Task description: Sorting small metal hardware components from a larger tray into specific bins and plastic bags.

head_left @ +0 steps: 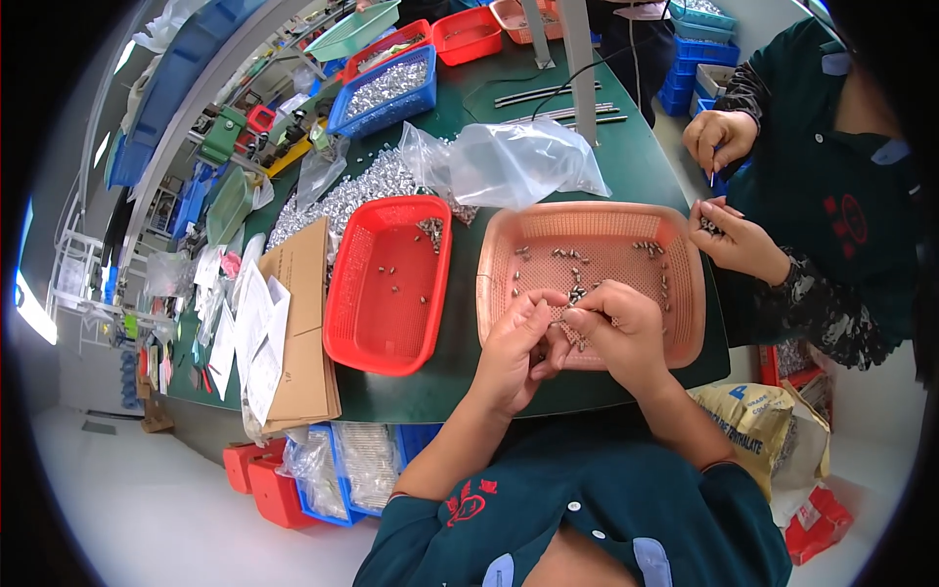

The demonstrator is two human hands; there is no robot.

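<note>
Small metal part (570,307): held over the near side of the peach basket (690,293), a little toward six o'clock from its centre. Fingers cover most of it; exact shape cannot be told.

Left hand (516,347): thumb and forefinger pinched on the part from its eight o'clock side, other fingers curled. Right hand (621,328): thumb and fingertips pressed together on the same part from about three o'clock. The two hands meet nearly tip to tip.

Basket floor: loose metal pieces (570,254) in small clusters, toward ten, twelve and two o'clock, plus a file along three o'clock.

At nine o'clock, just beside: red basket (386,333), a few pieces inside, most gathered in its one o'clock corner. Both baskets stand on the green table (440,391).

At twelve o'clock: clear plastic bag (518,166); metal rods (562,112) beyond it. At ten o'clock: heap of shiny parts (357,196); at eleven, farther off, a filled blue basket (386,98).

At two o'clock: co-worker (812,196), holding a blue tool (717,183).
</note>
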